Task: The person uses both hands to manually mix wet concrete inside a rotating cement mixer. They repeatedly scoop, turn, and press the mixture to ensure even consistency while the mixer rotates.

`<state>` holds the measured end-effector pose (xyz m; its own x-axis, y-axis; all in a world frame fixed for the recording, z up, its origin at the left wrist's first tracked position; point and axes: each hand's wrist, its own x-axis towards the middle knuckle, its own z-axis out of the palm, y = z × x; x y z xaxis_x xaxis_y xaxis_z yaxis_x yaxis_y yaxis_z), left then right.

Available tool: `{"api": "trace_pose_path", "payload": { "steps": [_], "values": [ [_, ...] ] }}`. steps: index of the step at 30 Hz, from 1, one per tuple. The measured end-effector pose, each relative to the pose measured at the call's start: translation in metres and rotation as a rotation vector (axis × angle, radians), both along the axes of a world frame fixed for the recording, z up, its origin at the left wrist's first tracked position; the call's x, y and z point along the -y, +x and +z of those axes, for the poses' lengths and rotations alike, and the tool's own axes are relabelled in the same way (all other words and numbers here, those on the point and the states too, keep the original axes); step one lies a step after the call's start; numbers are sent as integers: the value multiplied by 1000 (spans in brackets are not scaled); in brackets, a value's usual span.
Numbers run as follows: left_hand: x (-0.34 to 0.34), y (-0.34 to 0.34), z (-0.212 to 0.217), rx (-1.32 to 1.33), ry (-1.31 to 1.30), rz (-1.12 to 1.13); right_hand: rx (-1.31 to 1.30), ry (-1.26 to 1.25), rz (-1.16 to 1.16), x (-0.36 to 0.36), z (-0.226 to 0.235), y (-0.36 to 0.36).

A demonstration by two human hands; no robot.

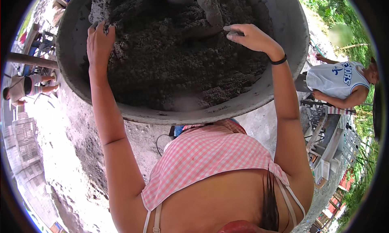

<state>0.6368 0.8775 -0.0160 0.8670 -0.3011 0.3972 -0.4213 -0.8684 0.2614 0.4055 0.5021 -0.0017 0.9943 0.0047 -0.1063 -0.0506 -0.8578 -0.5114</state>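
Grey mixer drum (285,26) holds dark damp cement mix (178,58)

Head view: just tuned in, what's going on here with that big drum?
A person has both bare hands in a large grey mixer drum full of dark, damp, crumbly mix. The left hand presses into the mix near the left rim; the right hand rests on top by a caked mixing blade. Another person stands off to the right.
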Motion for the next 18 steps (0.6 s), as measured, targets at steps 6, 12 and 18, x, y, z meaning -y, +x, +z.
{"api": "trace_pose_path", "payload": {
  "steps": [6,12,18],
  "values": [
    [-28,16,9,210,-337,153,-241,199,24,-33,-36,8],
    [-42,35,2,118,-395,104,-359,228,-73,-25,-99,10],
    [-42,46,-13,14,-284,21,-415,318,-372,-3,-143,21]
  ]
}}
